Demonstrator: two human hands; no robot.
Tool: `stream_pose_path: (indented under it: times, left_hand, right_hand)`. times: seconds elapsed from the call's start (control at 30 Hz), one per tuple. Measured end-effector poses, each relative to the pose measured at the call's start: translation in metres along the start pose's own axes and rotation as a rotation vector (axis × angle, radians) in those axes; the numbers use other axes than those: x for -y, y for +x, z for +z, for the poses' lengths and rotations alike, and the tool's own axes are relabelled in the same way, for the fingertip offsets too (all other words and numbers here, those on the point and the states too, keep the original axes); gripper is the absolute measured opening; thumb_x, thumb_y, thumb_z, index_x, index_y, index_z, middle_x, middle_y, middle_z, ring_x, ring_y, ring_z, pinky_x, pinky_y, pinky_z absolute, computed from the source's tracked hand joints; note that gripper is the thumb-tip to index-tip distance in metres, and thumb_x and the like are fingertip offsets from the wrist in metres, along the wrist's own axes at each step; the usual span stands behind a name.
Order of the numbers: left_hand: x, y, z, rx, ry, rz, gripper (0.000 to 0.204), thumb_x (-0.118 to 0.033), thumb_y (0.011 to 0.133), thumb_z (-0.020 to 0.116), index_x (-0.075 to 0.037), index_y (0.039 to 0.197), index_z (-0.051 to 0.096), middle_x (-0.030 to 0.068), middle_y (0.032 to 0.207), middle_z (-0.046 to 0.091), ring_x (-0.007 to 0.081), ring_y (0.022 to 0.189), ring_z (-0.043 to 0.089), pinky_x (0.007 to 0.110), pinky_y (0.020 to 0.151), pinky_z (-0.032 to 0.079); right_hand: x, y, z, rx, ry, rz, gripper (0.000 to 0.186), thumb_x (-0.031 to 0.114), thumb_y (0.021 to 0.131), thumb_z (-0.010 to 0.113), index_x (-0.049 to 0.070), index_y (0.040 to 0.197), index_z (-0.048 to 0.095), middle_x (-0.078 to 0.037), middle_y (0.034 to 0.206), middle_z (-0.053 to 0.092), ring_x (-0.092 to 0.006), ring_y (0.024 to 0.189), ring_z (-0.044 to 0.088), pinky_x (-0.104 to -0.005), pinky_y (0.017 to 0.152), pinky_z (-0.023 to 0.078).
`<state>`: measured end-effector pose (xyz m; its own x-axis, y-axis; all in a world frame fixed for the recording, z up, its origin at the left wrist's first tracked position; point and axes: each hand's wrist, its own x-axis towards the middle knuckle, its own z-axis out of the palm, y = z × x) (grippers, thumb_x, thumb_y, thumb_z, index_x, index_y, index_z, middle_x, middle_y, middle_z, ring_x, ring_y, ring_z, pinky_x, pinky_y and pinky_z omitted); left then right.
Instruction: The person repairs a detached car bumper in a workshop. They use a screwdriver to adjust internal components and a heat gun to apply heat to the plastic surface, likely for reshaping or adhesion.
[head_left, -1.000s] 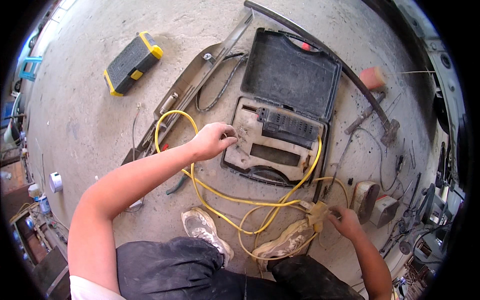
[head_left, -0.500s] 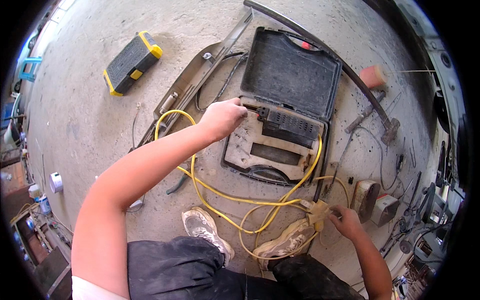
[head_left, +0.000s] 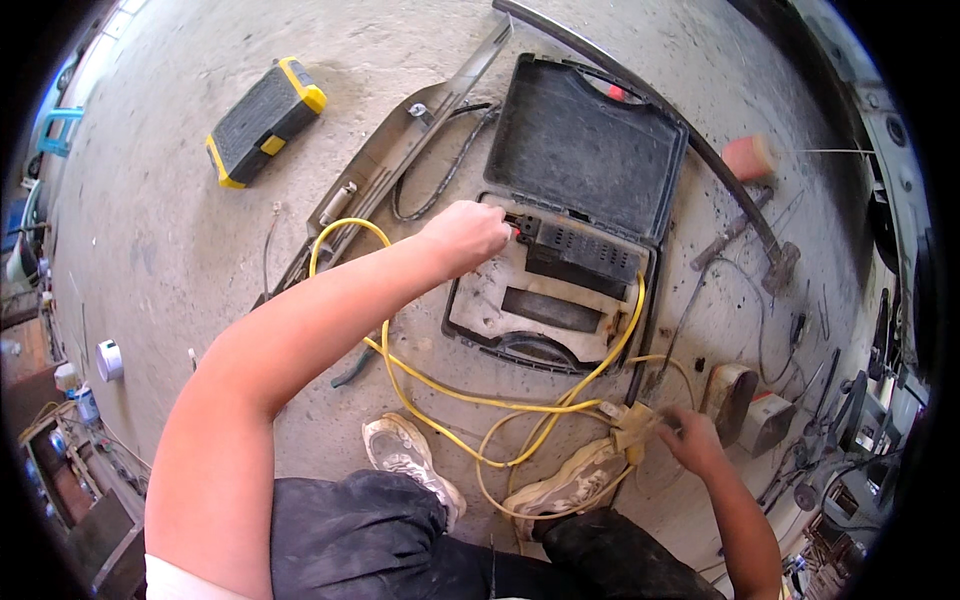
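Note:
An open black plastic case (head_left: 587, 140) lies ahead, with a black vented power tool (head_left: 577, 258) in its dirty foam insert. My left hand (head_left: 468, 233) is closed at the tool's front end, by a small red part; what its fingertips grip is hidden. A yellow cord (head_left: 522, 404) runs from the tool in loops across the floor to a yellowish plug connector (head_left: 630, 430) above my right shoe. My right hand (head_left: 686, 441) has curled fingers on the connector's right side.
A black-yellow toolbox (head_left: 265, 121) and a long metal trim piece (head_left: 418, 114) lie left of the case. A curved bar (head_left: 700, 145), hammer (head_left: 778, 268), red cylinder (head_left: 745, 156) and several loose tools lie right, near a vehicle body (head_left: 885, 130). A cluttered cart (head_left: 70, 460) stands left.
My left hand has moved up and right from over the foam to the tool's front end, its fingers closing there. My right hand has stayed at the connector.

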<state>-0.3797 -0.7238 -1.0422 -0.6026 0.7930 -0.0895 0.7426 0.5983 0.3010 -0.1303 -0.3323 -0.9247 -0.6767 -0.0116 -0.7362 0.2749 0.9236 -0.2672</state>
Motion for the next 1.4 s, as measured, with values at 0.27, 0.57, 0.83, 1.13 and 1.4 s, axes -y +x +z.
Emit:
stream_pose_path:
  times: [0.27, 0.57, 0.83, 1.13, 1.4]
  left_hand:
    - [0.011, -0.009, -0.033, 0.021, -0.232, -0.126, 0.015, -0.016, 0.075, 0.068, -0.002, 0.078, 0.066, 0.0167, 0.073, 0.066, 0.0306, 0.068, 0.066, 0.037, 0.063, 0.053]
    - [-0.073, -0.109, -0.136, -0.022, -1.746, -0.646, 0.021, -0.013, 0.089, 0.071, 0.005, 0.101, 0.069, 0.0122, 0.092, 0.071, 0.0161, 0.077, 0.069, 0.029, 0.073, 0.057]
    - [-0.113, -0.167, -0.141, -0.301, -1.986, -0.702, 0.017, -0.004, 0.088, 0.07, 0.006, 0.101, 0.07, 0.0182, 0.094, 0.071, 0.0206, 0.078, 0.069, 0.031, 0.072, 0.058]
    - [-0.127, -0.194, -0.144, -0.509, -1.927, -0.651, 0.016, -0.01, 0.09, 0.069, 0.002, 0.1, 0.065, 0.0089, 0.091, 0.068, 0.0155, 0.079, 0.068, 0.029, 0.073, 0.057]
    - [-0.126, -0.188, -0.137, -0.499, -1.903, -0.62, 0.011, -0.008, 0.09, 0.067, 0.0, 0.096, 0.062, 0.006, 0.087, 0.064, 0.0147, 0.078, 0.066, 0.03, 0.072, 0.057]
  right_hand:
    - [0.016, 0.002, -0.014, -0.09, 0.051, -0.065, 0.031, 0.024, 0.087, 0.069, 0.002, 0.109, 0.066, -0.02, 0.095, 0.07, -0.0355, 0.084, 0.069, -0.0412, 0.075, 0.055]
    - [0.08, 0.053, -0.052, -0.139, 0.06, -0.2, 0.036, 0.021, 0.087, 0.07, 0.009, 0.119, 0.062, -0.018, 0.1, 0.068, -0.0348, 0.089, 0.068, -0.0417, 0.079, 0.054]
    - [0.163, 0.167, -0.029, -0.512, -0.412, -0.38, 0.065, 0.018, 0.079, 0.076, 0.01, 0.136, 0.046, -0.012, 0.129, 0.054, -0.0325, 0.12, 0.052, -0.0441, 0.099, 0.044]
    - [0.177, 0.178, -0.042, -0.39, -0.585, -0.322, 0.069, 0.022, 0.073, 0.082, 0.005, 0.13, 0.047, -0.015, 0.12, 0.055, -0.0331, 0.114, 0.054, -0.0413, 0.094, 0.051]
    - [0.172, 0.106, -0.11, -0.312, -0.297, -0.366, 0.059, 0.03, 0.075, 0.078, 0.005, 0.122, 0.052, -0.019, 0.116, 0.059, -0.0386, 0.112, 0.057, -0.0487, 0.092, 0.048]
